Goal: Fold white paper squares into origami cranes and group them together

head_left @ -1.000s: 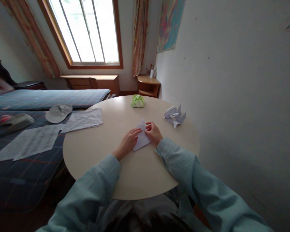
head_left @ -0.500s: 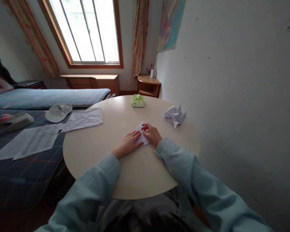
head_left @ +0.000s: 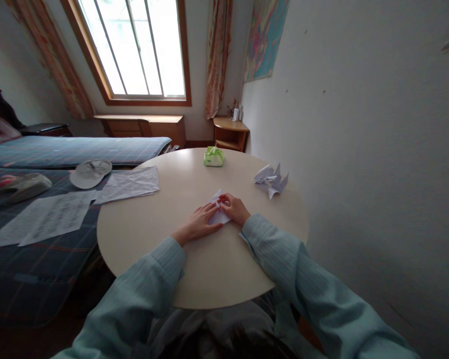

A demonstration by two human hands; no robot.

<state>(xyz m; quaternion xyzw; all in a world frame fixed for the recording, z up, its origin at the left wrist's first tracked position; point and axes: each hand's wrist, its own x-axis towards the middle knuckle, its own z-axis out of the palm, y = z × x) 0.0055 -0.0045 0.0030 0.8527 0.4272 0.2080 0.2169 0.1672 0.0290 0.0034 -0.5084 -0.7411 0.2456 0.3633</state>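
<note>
A small folded sheet of white paper (head_left: 219,218) lies on the round cream table (head_left: 142,239), between my two hands and partly covered by them. My left hand (head_left: 197,223) rests flat on the paper's left side with the fingers stretched out and the thumb along its near edge. From the right, my right hand (head_left: 236,209) has its fingers bent and the thumb and fingertips pinched together on the upper part of the paper. Further right on the table stand folded paper figures (head_left: 271,180) with pointed tips.
A green tissue pack (head_left: 213,157) sits near the table's far edge. Crumpled white sheets (head_left: 130,184) overlap the table's left edge and the bed. On the bed lie a white cap (head_left: 91,174) and printed sheets (head_left: 45,219). The wall (head_left: 359,174) borders the right side.
My right fingertips have shifted slightly to the left and down on the paper, closer to the left fingers. My left hand stays nearly in place.
</note>
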